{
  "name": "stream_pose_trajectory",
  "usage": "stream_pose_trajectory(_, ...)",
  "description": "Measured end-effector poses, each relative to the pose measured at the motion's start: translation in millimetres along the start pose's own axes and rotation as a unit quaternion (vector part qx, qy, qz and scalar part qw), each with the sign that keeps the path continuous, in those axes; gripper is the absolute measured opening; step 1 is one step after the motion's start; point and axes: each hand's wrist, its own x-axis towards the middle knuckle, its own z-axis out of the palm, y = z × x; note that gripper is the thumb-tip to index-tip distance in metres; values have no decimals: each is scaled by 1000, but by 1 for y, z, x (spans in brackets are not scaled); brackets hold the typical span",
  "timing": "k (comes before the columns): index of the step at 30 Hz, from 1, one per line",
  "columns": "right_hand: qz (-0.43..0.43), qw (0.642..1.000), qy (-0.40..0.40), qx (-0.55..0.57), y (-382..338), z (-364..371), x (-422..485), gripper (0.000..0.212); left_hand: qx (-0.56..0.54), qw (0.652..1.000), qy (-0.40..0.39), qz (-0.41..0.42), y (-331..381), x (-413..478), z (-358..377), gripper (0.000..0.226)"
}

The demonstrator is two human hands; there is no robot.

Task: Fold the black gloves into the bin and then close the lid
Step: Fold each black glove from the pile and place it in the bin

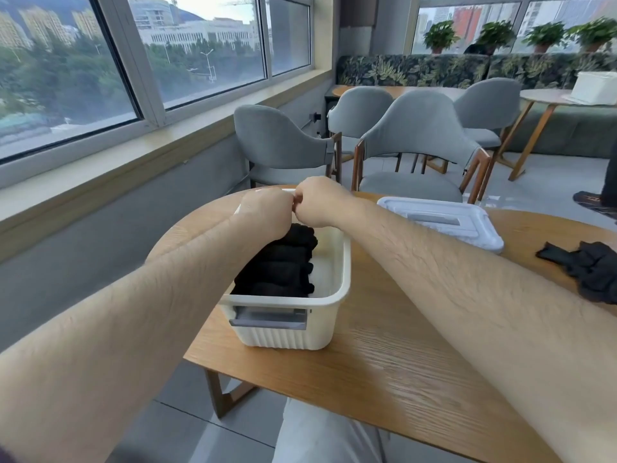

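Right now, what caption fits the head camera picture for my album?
Left hand and right hand meet over folded black gloves in the white bin; lid and loose gloves nearby.

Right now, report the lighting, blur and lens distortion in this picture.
Head view: soft daylight from the windows, no hard shadows. Head view: the wide lens bows their frames and stretches both forearms. Head view: the folded black gloves in the white bin merge into one dark mass. Head view: the left hand is slightly motion-blurred at its edge; a pale sheen lies on the wooden table.
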Motion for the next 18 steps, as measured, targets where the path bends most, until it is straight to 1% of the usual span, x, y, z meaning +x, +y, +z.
stream_pose_trajectory(2, -7, 997, 49, 63, 16, -17, -15, 18, -88, 995, 52, -2, 15, 3, -11, 31)
stream_pose_trajectory(4, 13, 985, 100, 140, 39, -35, -30, 22, -160, 983, 91, 23, 36, 2, -27, 24)
stream_pose_trajectory(7, 33, 966, 153, 207, 73, -55, -62, 28, -236, 962, 121, 63, 76, -8, -48, 23)
stream_pose_trajectory(9, 46, 955, 178, 233, 99, -61, -86, 30, -262, 954, 120, 88, 109, -14, -55, 22)
stream_pose_trajectory(12, 82, 938, 209, 263, 136, -65, -118, 34, -305, 941, 103, 106, 160, -19, -55, 28)
stream_pose_trajectory(15, 118, 935, 210, 262, 169, -60, -150, 35, -400, 908, 74, 101, 202, -22, -36, 31)
stream_pose_trajectory(17, 144, 934, 200, 259, 192, -48, -169, 36, -450, 886, 39, 100, 227, -26, -15, 31)
stream_pose_trajectory(18, 153, 932, 195, 264, 194, -42, -171, 36, -468, 878, 28, 97, 230, -26, -7, 30)
